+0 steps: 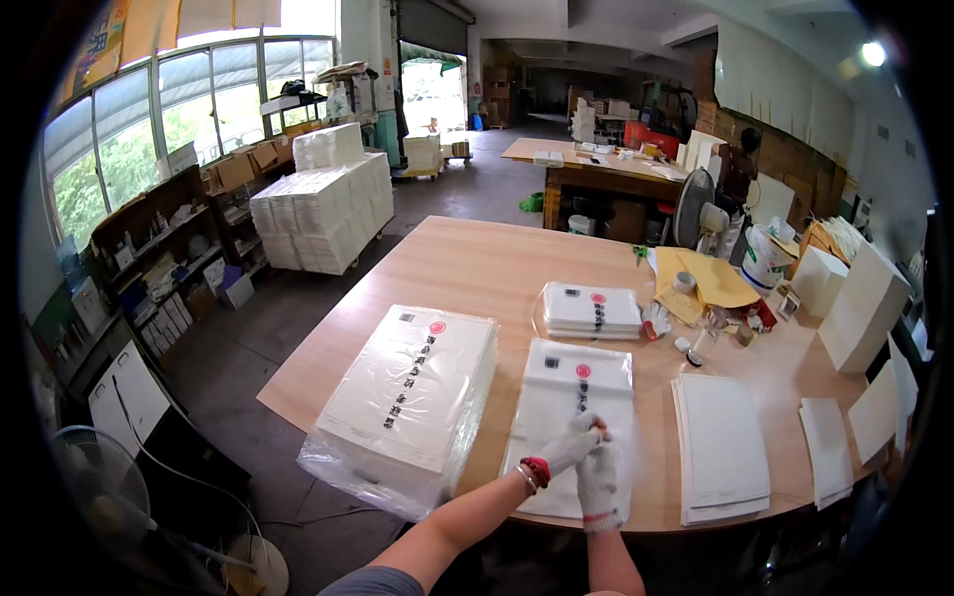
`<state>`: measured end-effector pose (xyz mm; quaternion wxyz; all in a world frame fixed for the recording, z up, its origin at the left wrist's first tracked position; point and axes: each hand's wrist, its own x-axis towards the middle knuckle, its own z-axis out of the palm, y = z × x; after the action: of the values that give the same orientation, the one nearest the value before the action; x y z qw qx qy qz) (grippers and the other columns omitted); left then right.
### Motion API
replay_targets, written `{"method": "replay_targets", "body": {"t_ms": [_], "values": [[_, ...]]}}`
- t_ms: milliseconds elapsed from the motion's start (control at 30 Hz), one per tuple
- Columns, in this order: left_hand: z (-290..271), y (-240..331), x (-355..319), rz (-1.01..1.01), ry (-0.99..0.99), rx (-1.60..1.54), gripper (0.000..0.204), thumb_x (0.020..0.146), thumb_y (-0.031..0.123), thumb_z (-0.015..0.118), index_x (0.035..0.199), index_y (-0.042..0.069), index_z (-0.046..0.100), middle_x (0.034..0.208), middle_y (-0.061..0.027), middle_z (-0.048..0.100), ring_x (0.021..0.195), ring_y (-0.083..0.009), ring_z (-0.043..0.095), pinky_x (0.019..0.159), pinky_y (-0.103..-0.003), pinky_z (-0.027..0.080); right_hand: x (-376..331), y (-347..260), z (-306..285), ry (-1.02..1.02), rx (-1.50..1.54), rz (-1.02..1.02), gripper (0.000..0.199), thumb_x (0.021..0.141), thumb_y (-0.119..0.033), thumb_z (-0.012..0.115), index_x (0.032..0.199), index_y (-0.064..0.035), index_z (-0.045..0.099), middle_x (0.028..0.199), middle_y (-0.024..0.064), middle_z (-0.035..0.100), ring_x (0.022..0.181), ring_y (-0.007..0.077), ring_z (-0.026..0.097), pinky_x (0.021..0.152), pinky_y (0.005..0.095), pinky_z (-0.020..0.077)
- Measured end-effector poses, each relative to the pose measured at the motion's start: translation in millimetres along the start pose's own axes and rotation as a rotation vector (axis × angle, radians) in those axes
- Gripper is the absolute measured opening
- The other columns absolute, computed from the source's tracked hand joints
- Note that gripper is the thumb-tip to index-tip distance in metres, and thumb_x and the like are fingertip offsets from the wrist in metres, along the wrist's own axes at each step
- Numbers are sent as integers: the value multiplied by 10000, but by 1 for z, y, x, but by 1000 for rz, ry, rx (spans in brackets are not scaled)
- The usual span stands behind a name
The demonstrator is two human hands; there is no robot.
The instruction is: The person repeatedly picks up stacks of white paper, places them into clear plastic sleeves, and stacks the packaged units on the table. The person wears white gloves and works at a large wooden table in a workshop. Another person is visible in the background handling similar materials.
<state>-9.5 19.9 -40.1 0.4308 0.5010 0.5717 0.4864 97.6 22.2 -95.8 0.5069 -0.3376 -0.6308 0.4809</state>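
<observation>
While the wood-grained bench (437, 268) is keeping work within reach, a thick rectangular pile (407, 382) is sitting at left, its clear wrapping crinkling toward the near edge. Right of it, a thinner glossy white stack (556, 402) is lying flat, probably for easy handling. Above its near half, the white-gloved left hand (568, 447) and right hand (598, 477) are meeting, fingers curling; whether they are grasping anything, I cannot tell.
</observation>
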Motion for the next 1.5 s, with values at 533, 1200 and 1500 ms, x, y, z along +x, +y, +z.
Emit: {"method": "replay_targets", "body": {"t_ms": [533,1200,1500], "values": [[4,29,-98,688,394,774,469,668,96,724,1095,54,534,973,-94,609,869,-297,588,719,-383,486,-66,7,-227,62,-1234,-138,397,783,-231,600,1126,-42,537,1171,202,512,1083,334,504,878,394,430],[162,-48,-99,-598,-542,-1054,512,945,329,450,1333,19,325,1314,-127,425,1116,-254,490,981,-373,392,-81,-62,-216,-308,-1370,-493,217,814,-309,589,727,-112,571,692,91,586,599,282,572,540,397,458],[94,1,-149,-454,-488,111,519,785,153,553,1264,18,407,1154,-160,534,1057,-261,534,884,-386,435,-160,-8,-269,-133,-494,216,214,904,-149,469,1034,-13,571,995,115,611,868,181,604,720,311,517]]}}
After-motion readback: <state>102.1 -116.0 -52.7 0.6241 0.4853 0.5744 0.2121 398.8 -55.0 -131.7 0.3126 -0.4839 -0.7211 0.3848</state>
